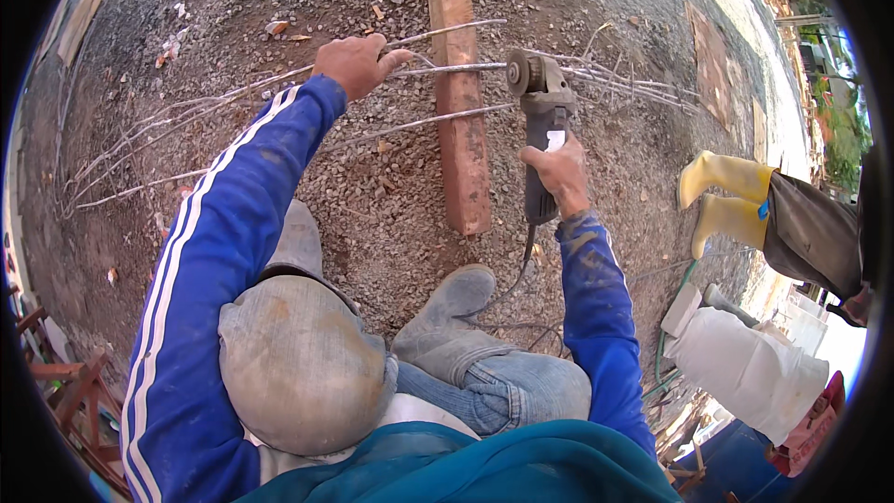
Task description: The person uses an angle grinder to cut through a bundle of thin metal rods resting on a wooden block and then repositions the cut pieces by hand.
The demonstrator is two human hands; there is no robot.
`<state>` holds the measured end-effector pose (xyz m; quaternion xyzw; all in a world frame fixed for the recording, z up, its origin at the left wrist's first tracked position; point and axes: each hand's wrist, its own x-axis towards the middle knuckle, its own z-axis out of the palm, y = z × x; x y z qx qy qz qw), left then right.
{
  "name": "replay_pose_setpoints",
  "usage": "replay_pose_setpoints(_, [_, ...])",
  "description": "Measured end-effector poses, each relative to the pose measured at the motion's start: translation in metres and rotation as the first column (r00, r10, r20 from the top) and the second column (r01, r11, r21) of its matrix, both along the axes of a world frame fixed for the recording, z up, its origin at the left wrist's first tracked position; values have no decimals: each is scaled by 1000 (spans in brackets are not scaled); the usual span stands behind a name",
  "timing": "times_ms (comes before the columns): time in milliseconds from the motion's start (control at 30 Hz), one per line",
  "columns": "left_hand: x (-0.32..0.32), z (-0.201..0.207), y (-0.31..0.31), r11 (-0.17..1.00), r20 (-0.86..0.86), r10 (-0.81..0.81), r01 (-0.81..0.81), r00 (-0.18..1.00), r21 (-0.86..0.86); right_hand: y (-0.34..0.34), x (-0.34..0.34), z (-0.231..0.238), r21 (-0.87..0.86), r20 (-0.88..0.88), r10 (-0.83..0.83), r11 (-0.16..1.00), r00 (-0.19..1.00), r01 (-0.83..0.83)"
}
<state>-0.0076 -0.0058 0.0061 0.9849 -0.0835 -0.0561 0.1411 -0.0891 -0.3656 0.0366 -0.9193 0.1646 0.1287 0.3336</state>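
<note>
My left hand (358,67) is closed over thin steel rods (410,70), to the left of a wooden beam (463,154). Several rods cross over the beam; rust and grey dust mark them. My right hand (562,172) grips the body of a grey angle grinder (542,102). Its disc (518,73) is beside the rods, just right of the beam. Whether the disc touches a rod or is spinning, I cannot tell. A black power cord (529,247) trails from the grinder's lower end.
Gravel ground (372,177) lies under everything. My grey boot (447,303) is close below the beam. On the right stands a person in yellow boots (731,177), near another person in light trousers (736,354). Wooden pieces (79,401) are stacked at lower left.
</note>
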Motion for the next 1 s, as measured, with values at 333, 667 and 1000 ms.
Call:
replay_pose_setpoints(333, [-3, -4, 2, 999, 48, -1, 3, 999, -45, 15, 5, 9, 64, -7, 9, 998, 1000, -8])
replay_pose_setpoints(667, [-6, -10, 2, 998, 87, 13, -7, 996, -68, 9, 5, -4, 57, 54, 37, 998, 998, -40])
replay_pose_setpoints(1000, [-7, -9, 2, 997, 75, -2, 8, 997, -83, 20, 9, 7, -55, 37, 33, 998, 999, -31])
